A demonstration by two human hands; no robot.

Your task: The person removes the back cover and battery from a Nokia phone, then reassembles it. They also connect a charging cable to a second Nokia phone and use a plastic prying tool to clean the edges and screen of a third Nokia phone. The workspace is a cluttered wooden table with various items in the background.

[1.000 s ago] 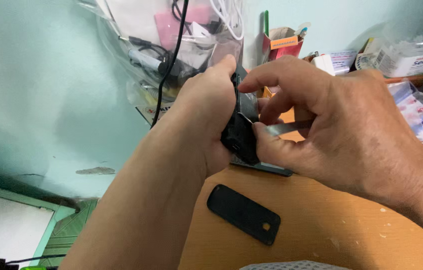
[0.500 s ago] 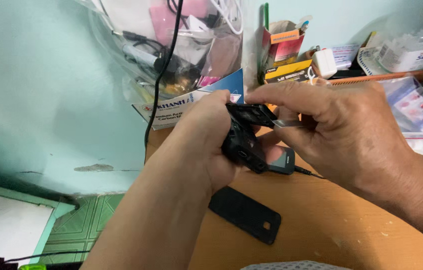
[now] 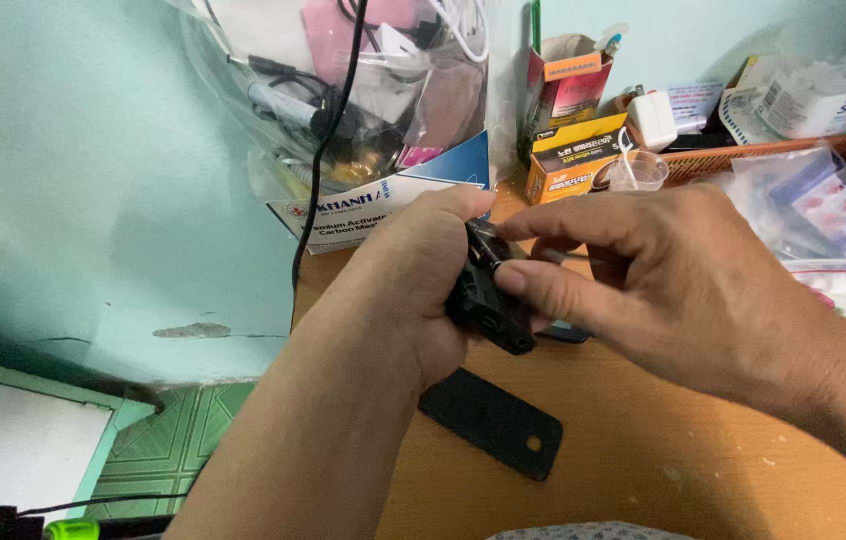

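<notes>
My left hand (image 3: 413, 280) is wrapped around a small black device (image 3: 483, 300) held above the wooden desk (image 3: 643, 450). My right hand (image 3: 663, 280) comes in from the right, its thumb and fingers pinching the device's upper edge. Much of the device is hidden by both hands. Below them a flat black cover plate (image 3: 491, 423) with a small round hole lies on the desk.
A clear plastic bag of cables and chargers (image 3: 363, 90) leans on the teal wall. Small cardboard boxes (image 3: 573, 130), a clear plastic cup (image 3: 638, 170), a white adapter (image 3: 651, 118) and plastic packets (image 3: 823, 200) crowd the desk's back and right. A black cable (image 3: 318, 170) hangs down.
Both hands and the device have lowered in the view as the camera tipped up, showing more of the boxes behind. The black plate stays on the desk.
</notes>
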